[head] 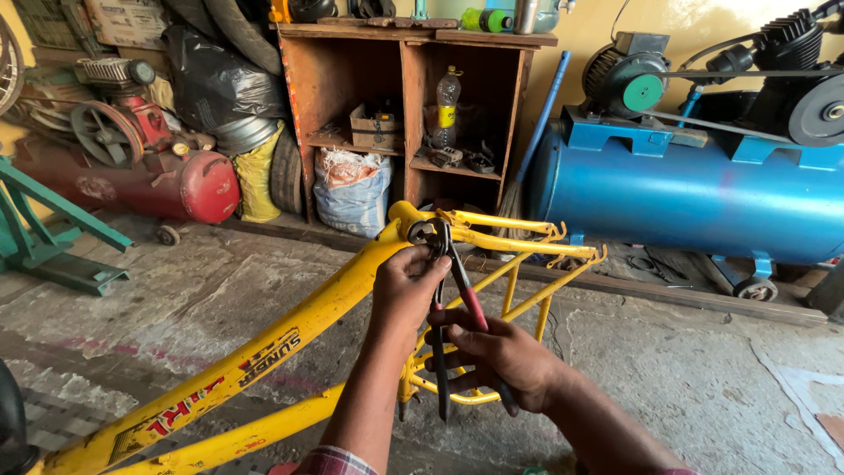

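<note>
While your left hand (406, 286) closes around the upper part of the pliers (448, 290) at centre frame, your right hand (501, 356) grips the red-sleeved handles lower down, both hands wrapped shut on the tool. The plier jaws sit on the fitting at the seat end of the yellow bicycle frame (290, 330), which runs from lower left to centre. Judgement: work on that fitting is under way; the tool is seated but nothing is off yet. Blue compressor tank (686, 198) upper right, wooden shelf (404, 105) top centre.
</note>
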